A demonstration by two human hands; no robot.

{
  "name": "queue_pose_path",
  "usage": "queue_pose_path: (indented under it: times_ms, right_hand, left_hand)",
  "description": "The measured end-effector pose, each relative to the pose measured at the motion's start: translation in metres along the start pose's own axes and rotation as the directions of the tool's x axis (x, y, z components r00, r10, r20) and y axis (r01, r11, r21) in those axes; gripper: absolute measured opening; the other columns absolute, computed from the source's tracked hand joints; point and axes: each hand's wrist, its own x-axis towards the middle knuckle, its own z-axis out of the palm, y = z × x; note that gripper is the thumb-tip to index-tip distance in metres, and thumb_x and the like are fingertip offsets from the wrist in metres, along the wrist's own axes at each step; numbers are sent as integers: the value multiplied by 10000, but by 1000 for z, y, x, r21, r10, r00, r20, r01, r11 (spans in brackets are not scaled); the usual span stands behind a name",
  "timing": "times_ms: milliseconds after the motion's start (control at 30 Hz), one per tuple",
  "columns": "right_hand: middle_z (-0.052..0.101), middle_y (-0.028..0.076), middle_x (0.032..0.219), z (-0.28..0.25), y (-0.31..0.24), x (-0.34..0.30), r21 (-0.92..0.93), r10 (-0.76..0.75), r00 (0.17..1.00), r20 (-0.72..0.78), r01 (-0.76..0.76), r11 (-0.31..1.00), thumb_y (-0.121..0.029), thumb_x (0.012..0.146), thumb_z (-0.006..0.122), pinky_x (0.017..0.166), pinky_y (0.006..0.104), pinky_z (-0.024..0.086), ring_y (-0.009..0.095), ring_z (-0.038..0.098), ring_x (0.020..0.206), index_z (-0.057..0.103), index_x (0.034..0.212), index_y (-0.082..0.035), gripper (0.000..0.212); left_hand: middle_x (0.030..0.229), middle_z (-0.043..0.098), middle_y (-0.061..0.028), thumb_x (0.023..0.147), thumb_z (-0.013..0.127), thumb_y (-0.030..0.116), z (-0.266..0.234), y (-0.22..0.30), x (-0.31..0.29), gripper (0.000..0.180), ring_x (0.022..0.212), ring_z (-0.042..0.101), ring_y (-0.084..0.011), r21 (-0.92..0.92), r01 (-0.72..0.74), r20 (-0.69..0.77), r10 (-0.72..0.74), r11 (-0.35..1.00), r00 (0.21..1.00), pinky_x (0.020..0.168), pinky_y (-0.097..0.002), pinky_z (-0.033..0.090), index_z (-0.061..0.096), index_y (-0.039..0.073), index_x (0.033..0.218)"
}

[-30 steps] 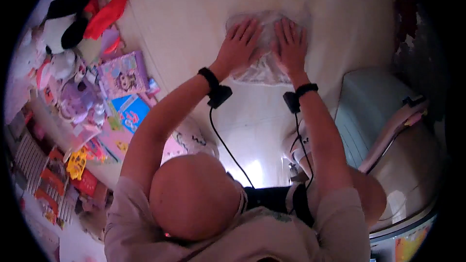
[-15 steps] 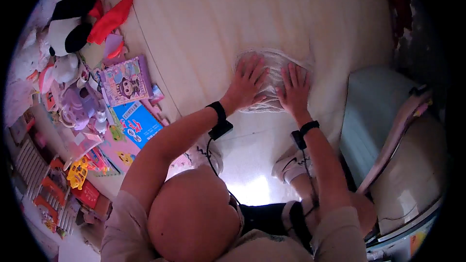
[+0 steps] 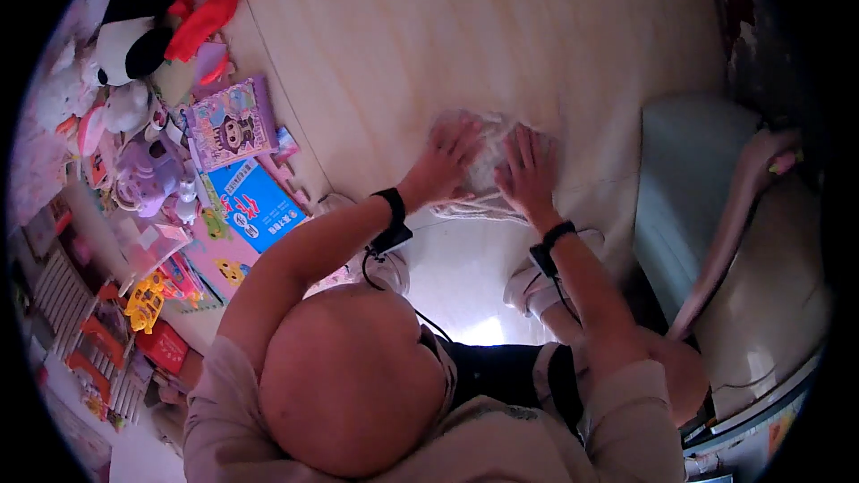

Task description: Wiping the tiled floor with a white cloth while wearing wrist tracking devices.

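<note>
Hands, left [image 3: 445, 161] and right [image 3: 526, 170], flatten crinkly translucent plastic bag [image 3: 488, 181] on bed [image 3: 501, 45].

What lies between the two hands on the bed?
In the head view, a pale folded cloth lies between the left hand and the right hand; both palms press on it.

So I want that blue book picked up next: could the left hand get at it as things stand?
Probably yes. The blue book lies uncovered on the floor just left of the left hand, which now presses flat on the pale bundle; nothing lies between.
</note>
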Motion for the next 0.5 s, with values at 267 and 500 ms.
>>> queue_pose_path:
  times_ms: [267,500]
  right_hand:
    - [341,69,1739,-2,-36,151,-89,-100,994,-35,96,991,-525,1011,595,1245,696,232,318,344,1583,419,1649,-219,729]
    - [415,30,1703,16,-104,242,-78,-225,963,-146,216,973,-550,1019,588,1247,677,244,289,391,1558,479,1613,-224,686]
  left_hand:
    - [1739,264,-243,775,758,770,-59,-97,1,1246,1640,195,-391,70,259,-83,-253,963,964,1300,-571,211,337,-22,1640]
    - [1739,256,-248,828,738,729,-84,-165,-46,1201,1631,229,-388,58,380,-301,-346,923,888,1304,-528,222,311,-50,1636]
